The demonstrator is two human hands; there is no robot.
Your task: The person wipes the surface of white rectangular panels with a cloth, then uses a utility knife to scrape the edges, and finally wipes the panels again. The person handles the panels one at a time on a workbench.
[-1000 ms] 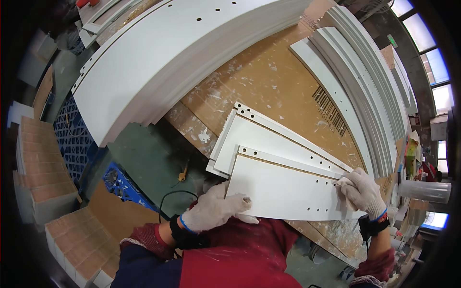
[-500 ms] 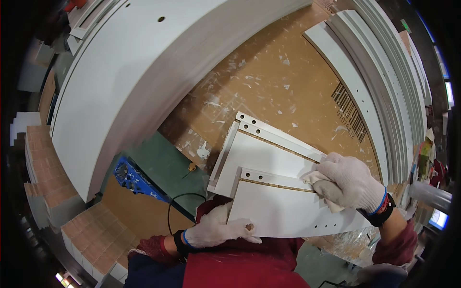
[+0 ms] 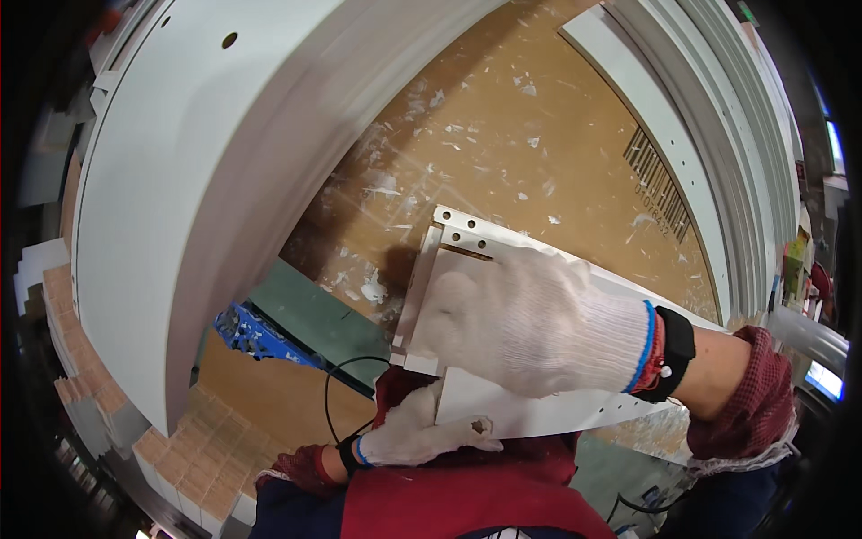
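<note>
A white board (image 3: 503,411) with drilled edges lies nearest me, on top of similar white boards (image 3: 419,314). My left hand (image 3: 422,437), in a white knitted glove with a hole in it, grips the top board's near left corner, thumb over its face. Across the left part of that board spreads my gloved right hand (image 3: 548,323), back up and fingers bent down. The white cloth it held half a second ago is mostly hidden beneath it. Drilled holes (image 3: 469,230) show along the far edges of the lower boards.
The boards rest on brown cardboard (image 3: 485,135) flecked with white. A large curved white panel (image 3: 153,180) stands at the left, and stacked curved white strips (image 3: 718,135) at the right. Near the left are stacked pieces (image 3: 193,449), a blue clamp-like tool (image 3: 260,337) and a black cable (image 3: 328,404).
My right hand has slid left along the top board, from its right half to its left end, now covering its far left corner. My left hand keeps its hold.
</note>
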